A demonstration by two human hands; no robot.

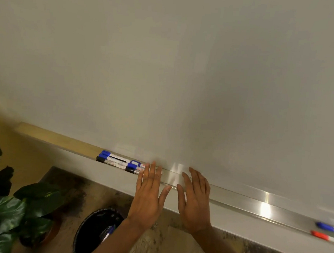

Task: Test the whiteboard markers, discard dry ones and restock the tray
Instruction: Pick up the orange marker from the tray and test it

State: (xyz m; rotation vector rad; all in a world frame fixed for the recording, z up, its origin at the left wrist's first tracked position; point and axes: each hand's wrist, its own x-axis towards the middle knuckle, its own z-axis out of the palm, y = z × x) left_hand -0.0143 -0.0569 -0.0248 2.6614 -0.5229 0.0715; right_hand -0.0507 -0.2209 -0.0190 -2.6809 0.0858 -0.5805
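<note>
A blank whiteboard point(186, 68) fills the upper view, with a metal tray point(236, 198) along its lower edge. Several capped markers point(118, 161), blue and black, lie grouped at the tray's left end. A blue marker point(329, 227) and a red marker point(322, 236) lie at the far right of the tray. My left hand point(149, 194) hovers flat with straight fingers, its fingertips over the right end of the marker group. My right hand point(194, 199) is spread flat beside it over the bare tray. Neither hand holds anything.
A black waste bin point(87, 231) stands on the floor below my left forearm, with a blue-capped marker point(108, 234) inside. A potted plant point(18, 210) with large dark leaves sits at the lower left. A patterned rug point(173, 245) covers the floor.
</note>
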